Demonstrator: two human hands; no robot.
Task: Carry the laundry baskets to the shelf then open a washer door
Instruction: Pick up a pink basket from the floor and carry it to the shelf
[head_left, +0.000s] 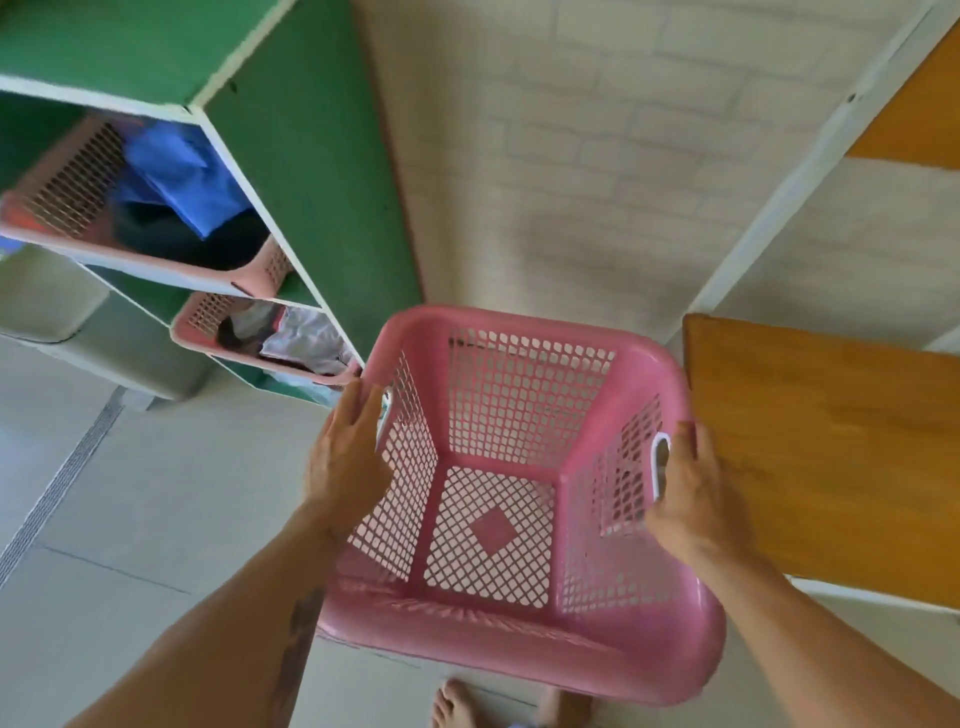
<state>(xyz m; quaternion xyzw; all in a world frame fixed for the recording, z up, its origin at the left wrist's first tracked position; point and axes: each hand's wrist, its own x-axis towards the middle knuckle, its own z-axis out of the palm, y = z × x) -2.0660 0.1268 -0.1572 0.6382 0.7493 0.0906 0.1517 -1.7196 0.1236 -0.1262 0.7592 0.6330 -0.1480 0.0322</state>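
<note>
An empty pink laundry basket (519, 644) hangs in the air in front of me, held by both side handles. My left hand (345, 457) grips its left rim. My right hand (693, 493) grips the right handle beside a white insert. To the upper left stands the green shelf (311, 171) with white edges. Two other pink baskets sit in it: an upper one (72, 182) with blue and dark clothes, and a lower one (208, 322) with light clothes. No washer is visible.
An orange-brown wooden tabletop (831, 441) is close on the right, next to my right hand. A grey plastic bin (62, 312) stands on the tiled floor left of the shelf. A pale brick-pattern wall is ahead. My bare feet (457, 706) show below the basket.
</note>
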